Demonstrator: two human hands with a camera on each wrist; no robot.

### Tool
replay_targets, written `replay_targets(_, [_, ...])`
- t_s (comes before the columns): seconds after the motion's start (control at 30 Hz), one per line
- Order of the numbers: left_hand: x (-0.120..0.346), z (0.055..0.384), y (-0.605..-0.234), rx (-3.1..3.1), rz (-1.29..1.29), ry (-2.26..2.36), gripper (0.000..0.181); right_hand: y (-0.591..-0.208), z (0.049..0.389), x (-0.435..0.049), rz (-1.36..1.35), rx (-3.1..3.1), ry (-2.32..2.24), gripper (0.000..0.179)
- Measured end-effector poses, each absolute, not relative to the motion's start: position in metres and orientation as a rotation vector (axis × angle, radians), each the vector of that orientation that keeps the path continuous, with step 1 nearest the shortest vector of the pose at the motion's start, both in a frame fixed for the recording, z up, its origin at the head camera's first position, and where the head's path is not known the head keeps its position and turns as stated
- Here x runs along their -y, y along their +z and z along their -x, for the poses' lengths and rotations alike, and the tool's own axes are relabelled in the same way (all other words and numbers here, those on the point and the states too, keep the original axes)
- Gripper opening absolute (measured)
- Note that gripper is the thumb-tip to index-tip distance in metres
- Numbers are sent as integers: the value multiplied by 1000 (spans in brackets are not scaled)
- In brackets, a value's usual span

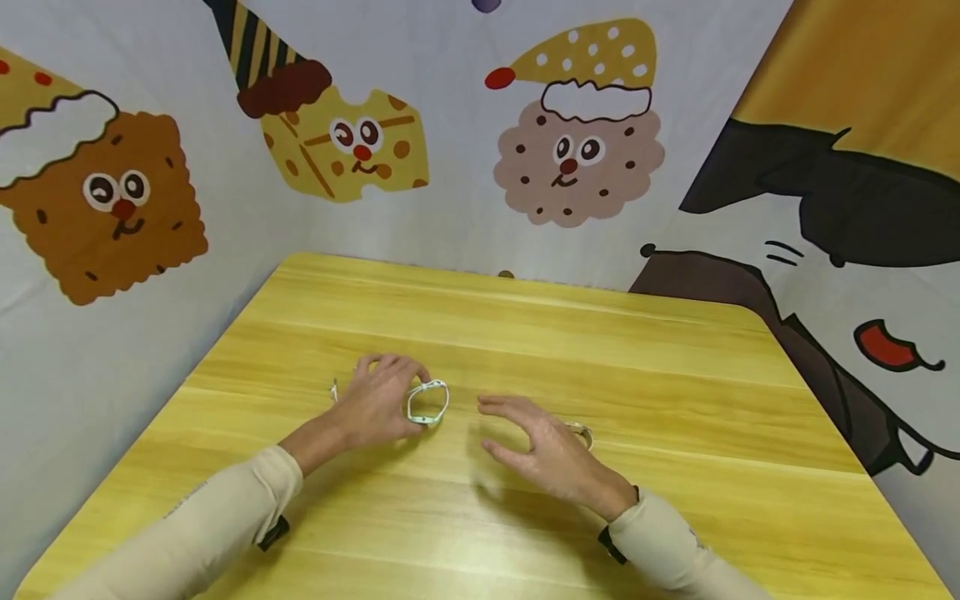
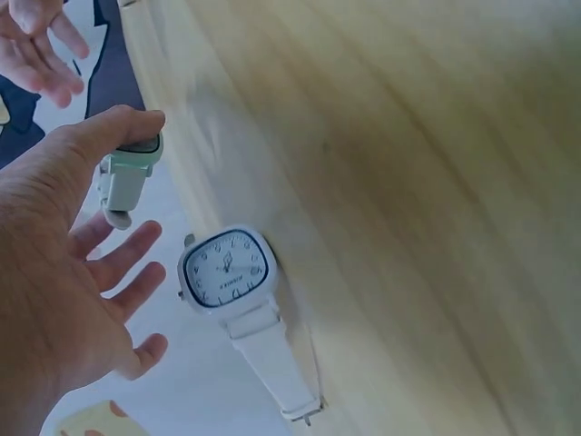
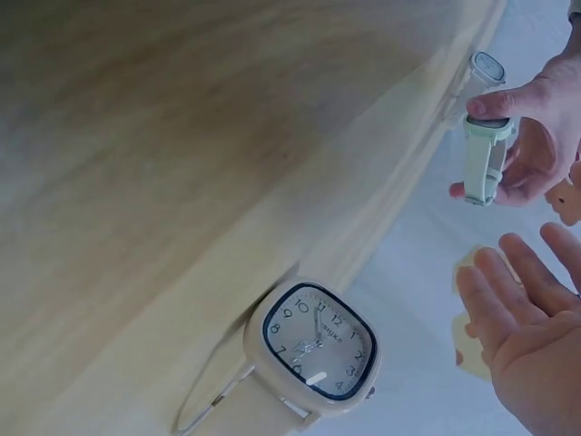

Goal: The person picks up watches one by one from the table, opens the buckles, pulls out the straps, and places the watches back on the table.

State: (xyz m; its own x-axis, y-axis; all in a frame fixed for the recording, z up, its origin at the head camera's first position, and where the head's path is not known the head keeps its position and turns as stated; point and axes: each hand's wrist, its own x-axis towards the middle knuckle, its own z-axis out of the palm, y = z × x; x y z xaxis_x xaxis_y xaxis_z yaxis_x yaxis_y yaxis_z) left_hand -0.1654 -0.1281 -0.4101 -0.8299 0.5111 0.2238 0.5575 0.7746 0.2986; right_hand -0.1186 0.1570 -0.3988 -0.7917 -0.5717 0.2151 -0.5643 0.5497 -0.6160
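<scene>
The head camera, the farthest, looks forward and down across the table (image 1: 525, 350) toward the printed cloth (image 1: 457, 200) at twelve o'clock. The left wrist camera is close and turned sideways, with the left hand (image 2: 54, 254) at nine o'clock. The right wrist camera, also close and tilted, sees the right hand (image 3: 545, 345) at four. All three views share both hands and the mint watch (image 3: 477, 163).

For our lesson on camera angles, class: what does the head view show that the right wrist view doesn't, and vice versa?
Only the head view shows the round biscuit picture and the right sleeve. Only the right wrist view shows the numerals on the beige watch. Both show the table, the left hand pinching the mint watch, and the right hand.
</scene>
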Motion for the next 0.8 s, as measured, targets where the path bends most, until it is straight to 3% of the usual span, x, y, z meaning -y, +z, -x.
replay_targets(0.43, [110, 144, -407, 2801, 947, -618, 65, -401, 120, -152, 1036, -2788, -1067, 49])
replay_targets(0.8, [88, 126, -400, 2723, 1054, -586, 68, -401, 121, -146, 949, -2749, -1183, 36])
